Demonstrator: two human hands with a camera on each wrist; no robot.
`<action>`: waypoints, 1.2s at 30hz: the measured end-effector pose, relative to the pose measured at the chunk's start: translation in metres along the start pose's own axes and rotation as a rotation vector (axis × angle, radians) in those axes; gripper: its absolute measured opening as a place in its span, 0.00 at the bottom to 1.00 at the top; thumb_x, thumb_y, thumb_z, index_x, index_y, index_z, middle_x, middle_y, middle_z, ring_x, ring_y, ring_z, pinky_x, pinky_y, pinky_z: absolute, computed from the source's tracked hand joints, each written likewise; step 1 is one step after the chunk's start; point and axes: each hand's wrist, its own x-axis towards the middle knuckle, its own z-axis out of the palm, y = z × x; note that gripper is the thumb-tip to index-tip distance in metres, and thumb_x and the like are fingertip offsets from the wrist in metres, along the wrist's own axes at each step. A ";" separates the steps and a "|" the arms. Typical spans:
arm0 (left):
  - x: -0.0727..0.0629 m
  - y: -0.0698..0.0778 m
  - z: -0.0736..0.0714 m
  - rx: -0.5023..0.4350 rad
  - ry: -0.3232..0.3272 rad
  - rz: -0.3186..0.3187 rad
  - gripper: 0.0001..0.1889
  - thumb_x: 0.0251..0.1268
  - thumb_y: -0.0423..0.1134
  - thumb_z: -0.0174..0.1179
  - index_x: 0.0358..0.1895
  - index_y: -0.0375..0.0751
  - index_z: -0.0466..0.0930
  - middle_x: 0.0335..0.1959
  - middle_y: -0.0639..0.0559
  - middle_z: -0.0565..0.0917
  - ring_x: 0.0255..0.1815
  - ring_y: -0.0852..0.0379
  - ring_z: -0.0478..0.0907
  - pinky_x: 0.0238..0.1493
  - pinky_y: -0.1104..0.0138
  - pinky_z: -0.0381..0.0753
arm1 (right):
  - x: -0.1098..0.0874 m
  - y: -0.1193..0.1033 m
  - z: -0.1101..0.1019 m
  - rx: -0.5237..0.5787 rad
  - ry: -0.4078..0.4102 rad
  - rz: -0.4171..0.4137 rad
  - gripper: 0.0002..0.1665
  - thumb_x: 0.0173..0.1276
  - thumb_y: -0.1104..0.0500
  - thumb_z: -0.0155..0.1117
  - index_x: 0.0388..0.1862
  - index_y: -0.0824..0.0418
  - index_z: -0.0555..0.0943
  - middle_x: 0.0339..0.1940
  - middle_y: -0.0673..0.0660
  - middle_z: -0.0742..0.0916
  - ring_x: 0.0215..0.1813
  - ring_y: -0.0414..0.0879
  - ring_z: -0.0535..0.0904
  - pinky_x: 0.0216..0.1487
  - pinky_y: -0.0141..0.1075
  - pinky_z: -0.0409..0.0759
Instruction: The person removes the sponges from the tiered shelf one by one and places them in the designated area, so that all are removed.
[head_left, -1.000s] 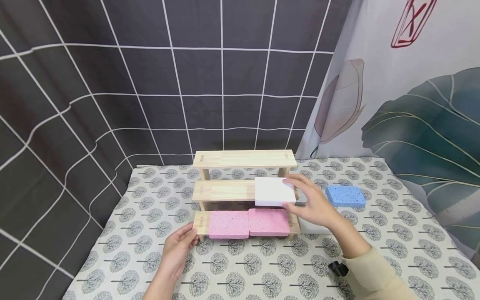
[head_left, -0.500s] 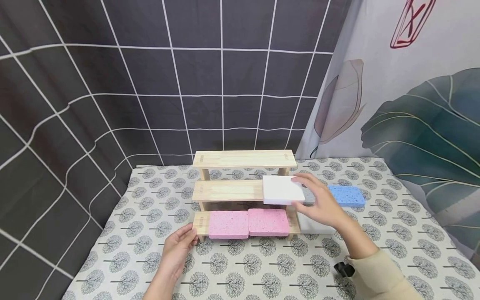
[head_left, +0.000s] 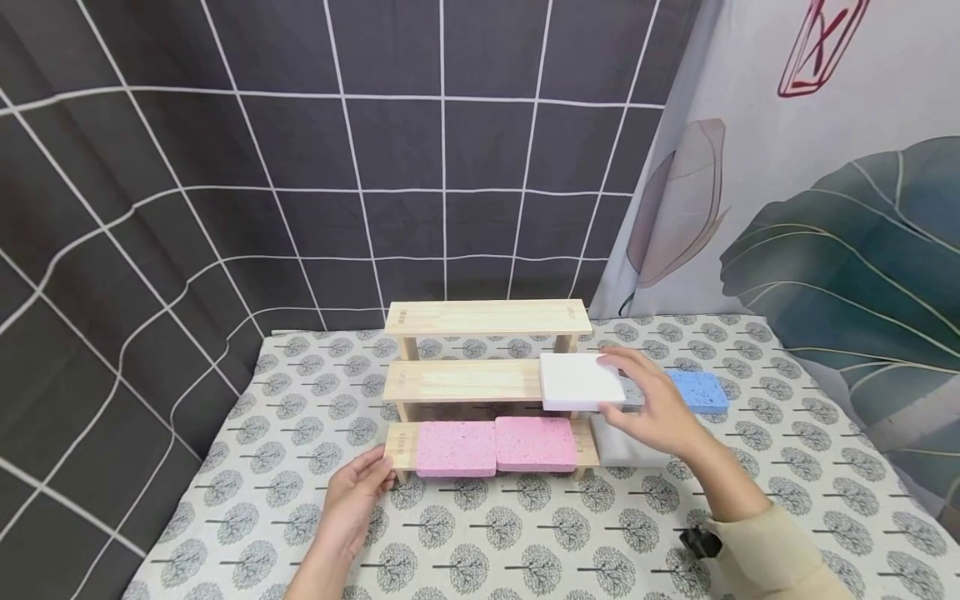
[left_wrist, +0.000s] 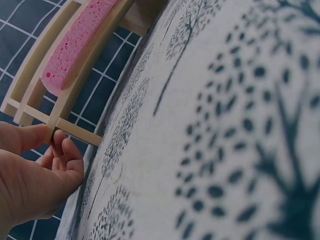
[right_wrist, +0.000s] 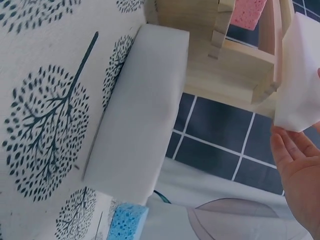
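Note:
A three-tier wooden shelf [head_left: 450,382] stands on the table. My left hand [head_left: 354,493] pinches the left end of its lowest tier; in the left wrist view the thumb and fingers of that hand [left_wrist: 42,177] are at the board's end. Between the thumb and fingers of my right hand [head_left: 654,408] is a white sponge block [head_left: 581,382], at the right end of the middle tier and jutting past it. Whether the block touches the board I cannot tell. Two pink sponges [head_left: 456,448] lie side by side on the lowest tier.
A second white block [head_left: 626,448] lies on the table right of the shelf, with a grey piece [head_left: 632,393] partly hidden behind my right hand. Farther right lies a blue sponge [head_left: 697,392]. A dark gridded curtain [head_left: 487,142] hangs behind the patterned tablecloth [head_left: 480,550].
My right hand has moved to the right with the white sponge block, baring more of the middle tier. The left hand has kept its place.

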 end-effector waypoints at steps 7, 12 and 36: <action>0.000 0.000 0.000 -0.003 0.000 -0.005 0.25 0.76 0.31 0.53 0.69 0.21 0.63 0.52 0.40 0.78 0.46 0.57 0.77 0.47 0.75 0.82 | -0.005 0.003 -0.004 0.026 0.016 0.012 0.37 0.50 0.67 0.75 0.62 0.63 0.78 0.66 0.65 0.78 0.65 0.66 0.73 0.60 0.74 0.69; 0.001 0.000 0.000 -0.011 0.001 -0.005 0.25 0.76 0.31 0.54 0.70 0.21 0.63 0.52 0.40 0.79 0.45 0.57 0.77 0.47 0.75 0.82 | -0.009 0.008 -0.008 0.011 0.022 0.016 0.36 0.50 0.66 0.74 0.61 0.63 0.77 0.66 0.65 0.77 0.64 0.66 0.73 0.59 0.73 0.69; 0.000 0.000 0.001 -0.015 0.004 -0.011 0.25 0.76 0.31 0.55 0.69 0.21 0.63 0.52 0.40 0.79 0.45 0.57 0.77 0.47 0.74 0.82 | -0.025 0.017 -0.020 -0.064 0.036 0.062 0.38 0.48 0.68 0.73 0.62 0.66 0.76 0.67 0.67 0.76 0.64 0.66 0.73 0.57 0.69 0.74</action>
